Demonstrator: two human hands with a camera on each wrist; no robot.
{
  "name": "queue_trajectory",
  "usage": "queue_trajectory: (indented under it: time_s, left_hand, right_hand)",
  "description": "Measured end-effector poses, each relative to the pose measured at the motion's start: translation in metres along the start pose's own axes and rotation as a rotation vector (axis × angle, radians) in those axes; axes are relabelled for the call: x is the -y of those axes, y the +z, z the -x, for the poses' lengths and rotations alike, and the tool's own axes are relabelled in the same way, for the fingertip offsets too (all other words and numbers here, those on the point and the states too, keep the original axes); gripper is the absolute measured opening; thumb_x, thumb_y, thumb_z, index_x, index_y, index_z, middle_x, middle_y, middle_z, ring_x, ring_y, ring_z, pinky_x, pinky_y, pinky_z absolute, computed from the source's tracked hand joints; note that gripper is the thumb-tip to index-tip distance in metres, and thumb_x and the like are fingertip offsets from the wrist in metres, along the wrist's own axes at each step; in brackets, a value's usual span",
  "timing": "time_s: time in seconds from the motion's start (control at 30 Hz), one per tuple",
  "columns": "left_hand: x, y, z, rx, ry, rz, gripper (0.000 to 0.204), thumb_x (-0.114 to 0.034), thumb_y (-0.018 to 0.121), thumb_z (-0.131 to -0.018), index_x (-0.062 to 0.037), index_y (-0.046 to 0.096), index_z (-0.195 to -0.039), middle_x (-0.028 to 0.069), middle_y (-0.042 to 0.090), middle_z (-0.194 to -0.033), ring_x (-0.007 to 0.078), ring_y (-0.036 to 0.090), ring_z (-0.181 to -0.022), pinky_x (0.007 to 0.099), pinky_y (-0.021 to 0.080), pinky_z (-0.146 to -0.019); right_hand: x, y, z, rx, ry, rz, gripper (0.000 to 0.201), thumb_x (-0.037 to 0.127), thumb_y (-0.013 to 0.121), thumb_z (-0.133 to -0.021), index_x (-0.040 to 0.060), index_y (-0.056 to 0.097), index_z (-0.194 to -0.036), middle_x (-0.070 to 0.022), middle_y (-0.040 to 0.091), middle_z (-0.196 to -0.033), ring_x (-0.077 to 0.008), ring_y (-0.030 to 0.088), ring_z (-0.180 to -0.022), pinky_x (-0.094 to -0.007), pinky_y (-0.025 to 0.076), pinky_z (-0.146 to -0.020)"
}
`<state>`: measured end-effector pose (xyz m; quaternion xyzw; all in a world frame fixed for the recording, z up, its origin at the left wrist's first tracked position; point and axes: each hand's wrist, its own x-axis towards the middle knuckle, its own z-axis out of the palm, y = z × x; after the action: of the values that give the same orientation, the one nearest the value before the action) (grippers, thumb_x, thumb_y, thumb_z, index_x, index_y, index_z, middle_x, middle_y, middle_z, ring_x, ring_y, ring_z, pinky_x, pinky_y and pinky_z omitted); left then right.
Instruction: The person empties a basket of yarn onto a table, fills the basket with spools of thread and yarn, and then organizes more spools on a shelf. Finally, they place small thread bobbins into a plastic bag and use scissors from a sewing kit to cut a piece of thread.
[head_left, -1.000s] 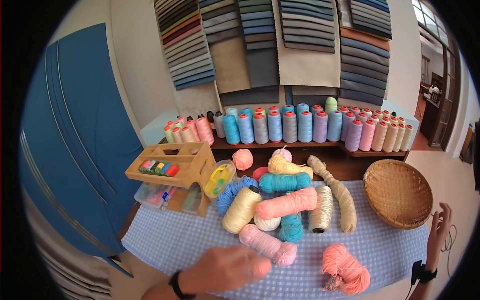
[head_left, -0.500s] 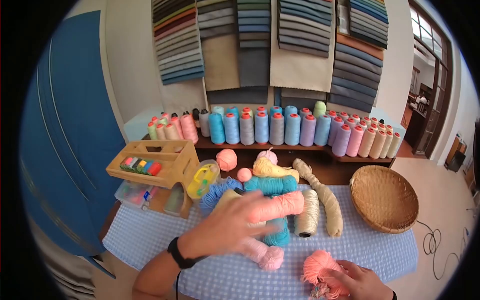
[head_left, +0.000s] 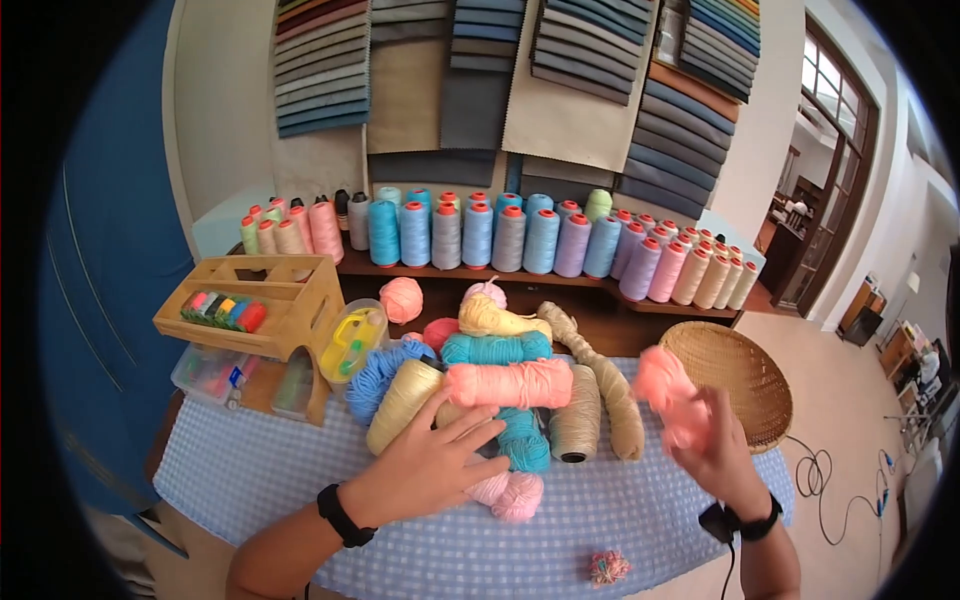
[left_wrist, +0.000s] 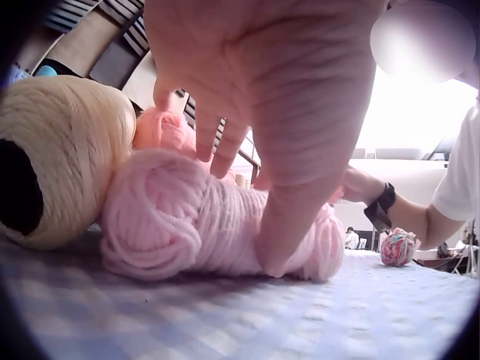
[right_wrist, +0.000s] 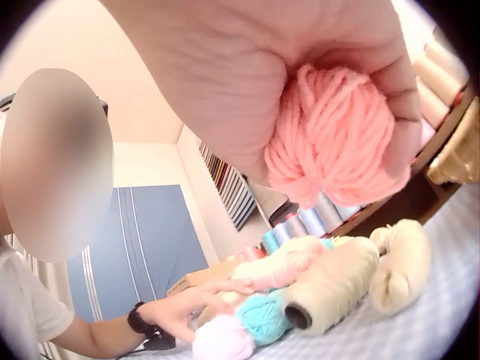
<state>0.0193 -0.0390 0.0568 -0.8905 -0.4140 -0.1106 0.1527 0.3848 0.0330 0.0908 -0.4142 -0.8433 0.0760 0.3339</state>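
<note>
Coral yarn [head_left: 664,382] aloft, curled right hand [head_left: 722,455]

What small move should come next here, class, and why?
Probably ease the right hand sideways until the coral yarn is over the wicker basket: the fingers grip the yarn clear of the checked cloth, and the basket lies close by, its woven inside showing.
</note>
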Motion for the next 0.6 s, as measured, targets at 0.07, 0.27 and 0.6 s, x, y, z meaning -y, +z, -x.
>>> queue_trajectory:
  time_s: [0.07, 0.27, 0.6]
  left_hand:
    - [-0.001, 0.003, -0.004, -0.052, 0.002, -0.015, 0.037, -0.029, 0.078, -0.074, -0.0205, 0.067, -0.109, 0.0056, 0.058, -0.131, 0.0240, 0.050, -0.133, 0.0577, 0.028, -0.117]
    - [0.002, 0.014, -0.005, -0.096, -0.079, 0.032, 0.040, -0.028, 0.081, -0.070, -0.0142, 0.067, -0.104, 0.0061, 0.062, -0.113, 0.0228, 0.058, -0.114, 0.0415, 0.043, -0.093]
    - [0.000, 0.022, -0.007, -0.089, -0.146, -0.019, 0.042, -0.035, 0.083, -0.067, -0.0117, 0.062, -0.095, 0.0033, 0.058, -0.094, 0.0224, 0.057, -0.094, 0.0363, 0.045, -0.079]
  right_hand:
    - [-0.009, 0.003, -0.029, -0.003, -0.018, 0.096, 0.052, 0.022, 0.075, -0.087, 0.0046, 0.048, -0.129, -0.0249, 0.061, -0.118, -0.0448, 0.065, -0.100, -0.0480, 0.055, -0.083]
    - [-0.012, 0.025, -0.064, -0.082, -0.140, 0.281, 0.048, 0.026, 0.075, -0.087, 0.0051, 0.055, -0.126, -0.0248, 0.059, -0.125, -0.0435, 0.065, -0.101, -0.0488, 0.054, -0.085]
    - [-0.061, -0.015, 0.032, 0.030, 0.167, 0.664, 0.058, 0.027, 0.086, -0.072, 0.0048, 0.064, -0.121, -0.0145, 0.069, -0.108, -0.0336, 0.065, -0.102, -0.0464, 0.045, -0.097]
